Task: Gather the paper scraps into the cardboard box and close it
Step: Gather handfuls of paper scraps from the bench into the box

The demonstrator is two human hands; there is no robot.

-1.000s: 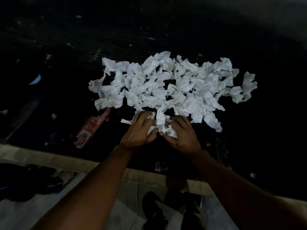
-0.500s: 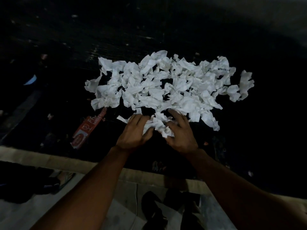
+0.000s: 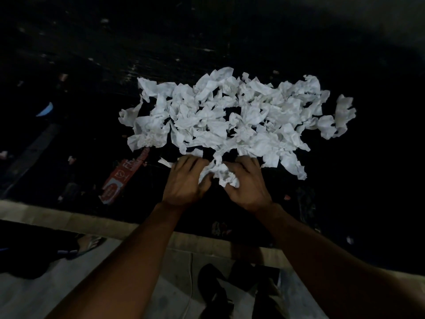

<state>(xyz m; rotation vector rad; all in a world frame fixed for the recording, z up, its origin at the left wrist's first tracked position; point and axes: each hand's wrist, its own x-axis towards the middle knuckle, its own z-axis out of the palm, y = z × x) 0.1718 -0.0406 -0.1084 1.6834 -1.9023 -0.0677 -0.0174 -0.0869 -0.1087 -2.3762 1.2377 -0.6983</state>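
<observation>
A wide pile of crumpled white paper scraps (image 3: pixel 232 116) lies on a black table top (image 3: pixel 345 203). At the pile's near edge my left hand (image 3: pixel 186 180) and my right hand (image 3: pixel 248 183) sit side by side, palms down. Their fingers curl around a small clump of scraps (image 3: pixel 220 173) pressed between them. No cardboard box is in view.
A red and white printed packet (image 3: pixel 122 180) lies flat on the table left of my left hand. Small bits of litter dot the dark surface. The table's pale front edge (image 3: pixel 69 221) runs below my wrists. Feet in sandals (image 3: pixel 89 244) stand on the floor beneath.
Both hands reached a little into the pile's near edge, then drew back with fingers curling, bunching a clump of scraps between them.
</observation>
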